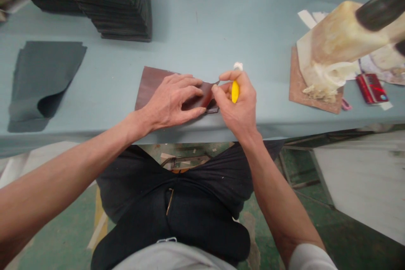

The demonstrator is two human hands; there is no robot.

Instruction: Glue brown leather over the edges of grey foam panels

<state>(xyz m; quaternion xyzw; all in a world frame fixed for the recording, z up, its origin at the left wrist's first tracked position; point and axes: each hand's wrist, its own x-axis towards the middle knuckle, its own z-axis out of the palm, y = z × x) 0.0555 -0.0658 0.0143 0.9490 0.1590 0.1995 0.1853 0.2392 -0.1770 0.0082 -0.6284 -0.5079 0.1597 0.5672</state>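
A reddish-brown sheet (pixel 148 82), leather-like and partly folded, lies near the table's front edge. My left hand (pixel 169 99) rests flat over its middle, fingers stretched out and slightly apart. At the sheet's right end, my right hand (pixel 238 103) pinches a lifted corner between thumb and index finger. Tucked within that same hand is a slim tool with a yellow handle (pixel 235 91), a whitish tip showing beyond the knuckles; its kind cannot be made out. A small dark folded edge (pixel 211 110) shows under the sheet between my hands.
Tall stacks of dark sheets (pixel 122 12) stand at the back left. A loose dark sheet (pixel 41 80) with a curled corner lies at the left. On the right, a glue-crusted, cream container (pixel 335 46) sits on a brown board (pixel 295 84), beside a red packet (pixel 371 88).
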